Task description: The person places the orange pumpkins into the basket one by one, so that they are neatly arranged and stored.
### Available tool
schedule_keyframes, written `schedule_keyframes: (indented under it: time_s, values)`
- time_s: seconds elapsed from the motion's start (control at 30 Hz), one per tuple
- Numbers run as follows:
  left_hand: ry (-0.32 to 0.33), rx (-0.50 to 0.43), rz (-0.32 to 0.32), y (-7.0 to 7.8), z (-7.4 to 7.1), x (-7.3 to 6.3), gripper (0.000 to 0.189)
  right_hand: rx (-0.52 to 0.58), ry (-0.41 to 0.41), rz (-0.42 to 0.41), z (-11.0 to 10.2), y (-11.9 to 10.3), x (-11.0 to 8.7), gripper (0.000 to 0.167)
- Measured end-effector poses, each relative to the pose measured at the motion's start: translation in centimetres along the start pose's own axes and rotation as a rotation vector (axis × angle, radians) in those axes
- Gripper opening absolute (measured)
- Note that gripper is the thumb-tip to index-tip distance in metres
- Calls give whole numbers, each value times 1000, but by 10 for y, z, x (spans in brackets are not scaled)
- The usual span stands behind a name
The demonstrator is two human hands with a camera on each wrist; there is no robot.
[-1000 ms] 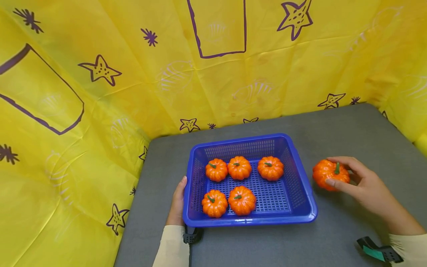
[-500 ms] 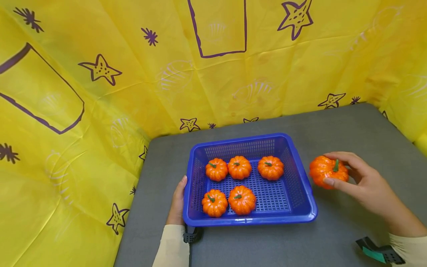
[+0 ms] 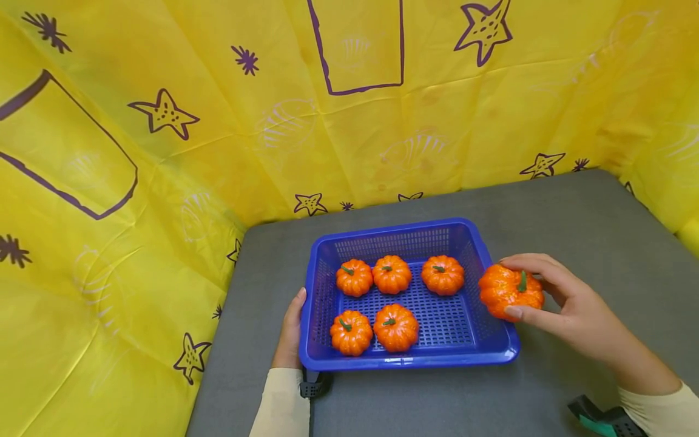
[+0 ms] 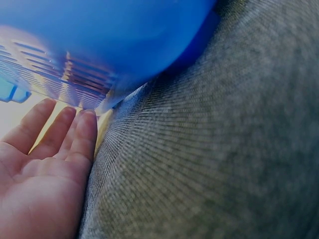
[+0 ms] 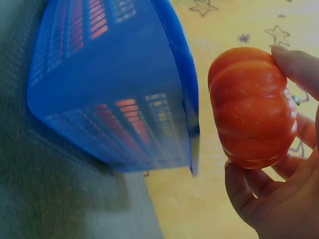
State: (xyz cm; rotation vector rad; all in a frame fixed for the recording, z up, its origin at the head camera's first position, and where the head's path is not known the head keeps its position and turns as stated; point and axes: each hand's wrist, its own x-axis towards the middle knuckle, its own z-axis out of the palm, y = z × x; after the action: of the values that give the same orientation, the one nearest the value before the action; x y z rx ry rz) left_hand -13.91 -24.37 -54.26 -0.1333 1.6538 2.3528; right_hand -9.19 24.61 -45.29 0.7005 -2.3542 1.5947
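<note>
A blue plastic basket (image 3: 406,362) with slotted walls stands on the grey table. Several small orange pumpkins with green stems, such as this front pumpkin (image 3: 396,328), lie on its floor. At the basket's left side, my left hand (image 3: 289,334) rests against the wall; the left wrist view shows its fingers (image 4: 40,127) extended, tips at the slotted wall. My right hand (image 3: 568,303) grips another pumpkin (image 3: 505,292) between thumb and fingers, overlapping the right rim in the head view. In the right wrist view this held pumpkin (image 5: 251,109) is above rim height.
Yellow cloth (image 3: 349,145) with purple starfish drawings hangs behind and at both sides of the grey table (image 3: 251,315). Black straps (image 3: 315,386) sit at both wrists. Inside the basket, bare slotted floor (image 3: 445,321) shows at the front right.
My right hand has lifted the pumpkin and carried it left, from beside the basket to its right rim. The left hand, the basket and the pumpkins inside have stayed in place.
</note>
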Motion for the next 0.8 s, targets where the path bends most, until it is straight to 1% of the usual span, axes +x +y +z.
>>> schedule_keyframes:
  time_s: [0.23,0.33,0.57,0.8]
  values:
    - [-2,26,-15,2,0,-2,77,6,-51,-26,13,-1,4,74]
    - [-4,22,-15,2,1,-2,78,8,-74,-37,19,-2,5,75]
    - [-14,3,12,0,1,0,74,0,-109,-57,31,-4,10,75]
    - [-16,6,11,0,0,0,75,-21,-136,-109,42,-5,15,74]
